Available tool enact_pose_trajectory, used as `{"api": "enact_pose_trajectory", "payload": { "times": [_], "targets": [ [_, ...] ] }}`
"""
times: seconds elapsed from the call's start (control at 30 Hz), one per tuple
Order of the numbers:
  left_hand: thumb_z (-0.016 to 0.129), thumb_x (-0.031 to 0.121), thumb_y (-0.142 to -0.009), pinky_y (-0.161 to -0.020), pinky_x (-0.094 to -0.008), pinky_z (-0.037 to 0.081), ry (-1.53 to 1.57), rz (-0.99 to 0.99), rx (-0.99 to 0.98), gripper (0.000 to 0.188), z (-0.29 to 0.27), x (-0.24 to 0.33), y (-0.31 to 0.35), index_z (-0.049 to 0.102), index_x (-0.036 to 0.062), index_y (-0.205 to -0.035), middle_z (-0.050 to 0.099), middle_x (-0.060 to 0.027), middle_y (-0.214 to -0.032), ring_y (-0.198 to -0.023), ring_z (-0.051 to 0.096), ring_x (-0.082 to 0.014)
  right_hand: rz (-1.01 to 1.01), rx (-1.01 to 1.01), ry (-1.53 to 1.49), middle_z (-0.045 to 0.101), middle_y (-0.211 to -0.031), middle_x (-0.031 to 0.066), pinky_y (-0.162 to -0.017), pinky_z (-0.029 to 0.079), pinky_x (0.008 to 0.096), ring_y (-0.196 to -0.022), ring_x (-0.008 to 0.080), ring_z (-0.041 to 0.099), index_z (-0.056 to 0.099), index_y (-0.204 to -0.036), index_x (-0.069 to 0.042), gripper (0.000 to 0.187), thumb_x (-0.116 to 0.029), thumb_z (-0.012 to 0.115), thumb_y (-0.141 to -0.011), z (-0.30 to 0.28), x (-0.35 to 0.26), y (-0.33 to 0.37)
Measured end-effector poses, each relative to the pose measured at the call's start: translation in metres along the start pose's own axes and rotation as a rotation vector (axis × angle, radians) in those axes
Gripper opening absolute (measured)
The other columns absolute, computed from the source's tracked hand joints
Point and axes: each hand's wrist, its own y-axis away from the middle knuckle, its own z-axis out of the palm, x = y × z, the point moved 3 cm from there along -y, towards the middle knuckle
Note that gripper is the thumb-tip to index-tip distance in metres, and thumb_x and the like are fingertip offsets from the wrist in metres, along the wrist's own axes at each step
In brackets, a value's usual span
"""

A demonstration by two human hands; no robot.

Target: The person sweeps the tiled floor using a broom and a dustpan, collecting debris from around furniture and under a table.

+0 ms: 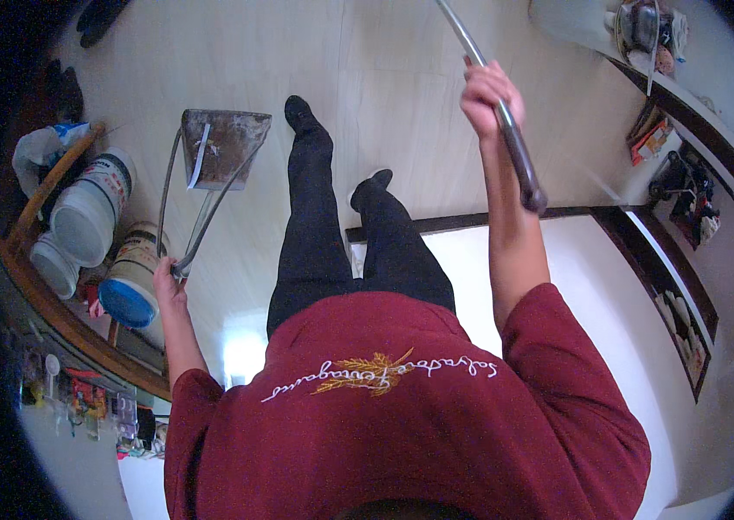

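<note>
My left hand (169, 282) is closed around the upper end of a dustpan's handle, low on the left side. The worn metal dustpan (233, 143) hangs out ahead of it, with a white strip and small bits of debris on its pan. Out to the right, my right hand (493, 100) grips a silver metal pole (462, 36). Its dark brown grip end (523, 169) points back toward me, over my right forearm. The pole's far end lies beyond the top edge, so what it carries is hidden.
White buckets (90, 217), one with a blue lid (128, 302), stand at left beside a curved wooden edge (64, 325). Dark shoes (100, 22) lie at the far left. Dark-framed shelving (679, 321) stands on the right. Pale flooring (384, 52) stretches ahead of my feet.
</note>
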Motion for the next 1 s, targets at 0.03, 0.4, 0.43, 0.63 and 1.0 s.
{"api": "enact_pose_trajectory", "payload": {
  "times": [0.03, 0.4, 0.43, 0.63, 1.0],
  "targets": [
    [0.055, 0.023, -0.071, -0.052, -0.0282, 0.037, 0.001, 0.004, 0.034, 0.012, 0.003, 0.004, 0.007, 0.052, 0.0116, -0.073, 0.053, -0.0005, -0.07, -0.06, 0.05, -0.0115, -0.052, 0.053, 0.069, 0.035, -0.046, -0.0048, -0.036, 0.03, 0.0193, -0.035, 0.0056, 0.032, 0.037, -0.064, -0.01, 0.026, -0.019, 0.034, -0.088, -0.005, 0.002, 0.018],
    [0.056, 0.025, -0.07, -0.063, -0.03, 0.036, -0.141, 0.074, -0.186, 0.014, 0.023, 0.027, -0.039, 0.053, 0.0124, -0.076, 0.055, 0.0002, -0.074, -0.063, 0.048, -0.0106, -0.346, 0.532, -0.025, 0.034, -0.046, -0.0038, -0.036, 0.032, 0.0193, -0.036, 0.0063, 0.033, 0.036, -0.065, -0.008, 0.024, -0.018, 0.038, -0.086, -0.109, 0.031, 0.144],
    [0.056, 0.025, -0.07, -0.064, -0.0302, 0.035, -0.156, 0.097, -0.179, 0.014, 0.026, 0.035, -0.037, 0.052, 0.0126, -0.076, 0.055, 0.0005, -0.075, -0.064, 0.047, -0.0104, -0.359, 0.543, -0.069, 0.034, -0.046, -0.0035, -0.036, 0.033, 0.0194, -0.036, 0.0064, 0.034, 0.036, -0.064, -0.008, 0.022, -0.015, 0.037, -0.085, -0.118, 0.031, 0.147],
    [0.056, 0.023, -0.074, -0.072, -0.0295, 0.034, -0.115, 0.073, -0.248, 0.015, 0.022, 0.058, -0.035, 0.049, 0.0127, -0.081, 0.057, -0.0007, -0.085, -0.079, 0.05, -0.0098, -0.445, 0.693, -0.422, 0.036, -0.046, -0.0003, -0.036, 0.035, 0.0205, -0.037, 0.0114, 0.037, 0.034, -0.053, -0.009, 0.019, -0.001, 0.04, -0.07, -0.22, 0.0, 0.153],
    [0.057, 0.02, -0.072, -0.067, -0.028, 0.034, -0.056, 0.124, -0.175, 0.009, 0.012, 0.069, -0.015, 0.053, 0.0123, -0.075, 0.055, 0.0004, -0.077, -0.072, 0.047, -0.008, -0.135, 0.42, -0.043, 0.038, -0.054, 0.0046, -0.043, 0.037, 0.0252, -0.046, 0.0148, 0.039, 0.038, -0.052, -0.006, 0.017, 0.002, 0.048, -0.063, -0.244, 0.05, 0.018]
  ]
}}
